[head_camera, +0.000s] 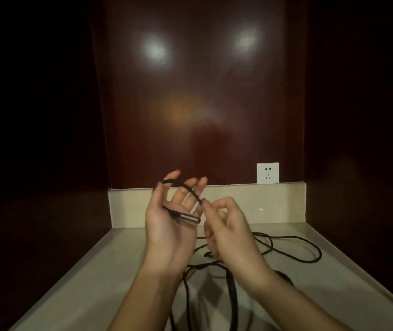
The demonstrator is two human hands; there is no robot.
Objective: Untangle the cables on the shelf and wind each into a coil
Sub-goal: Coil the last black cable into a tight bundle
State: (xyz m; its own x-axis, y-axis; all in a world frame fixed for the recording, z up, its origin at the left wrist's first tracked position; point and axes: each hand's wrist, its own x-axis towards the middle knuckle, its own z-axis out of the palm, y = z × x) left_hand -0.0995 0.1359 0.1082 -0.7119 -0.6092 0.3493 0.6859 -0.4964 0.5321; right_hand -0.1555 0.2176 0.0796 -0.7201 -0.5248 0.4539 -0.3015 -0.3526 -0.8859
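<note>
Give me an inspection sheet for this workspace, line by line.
Surface: pale shelf with a raised back lip.
Job's things: black cable, looped loose on the shelf; its metal plug lies across the left palm.
Clutter: nothing seen.
Hands: left hand raised, fingers straight, one cable loop around them; right hand pinches the cable beside it.
Cables: no finished coil yet; how many cables, cannot tell.
Surroundings: dark wood wall, white socket, nothing plugged in.
</note>
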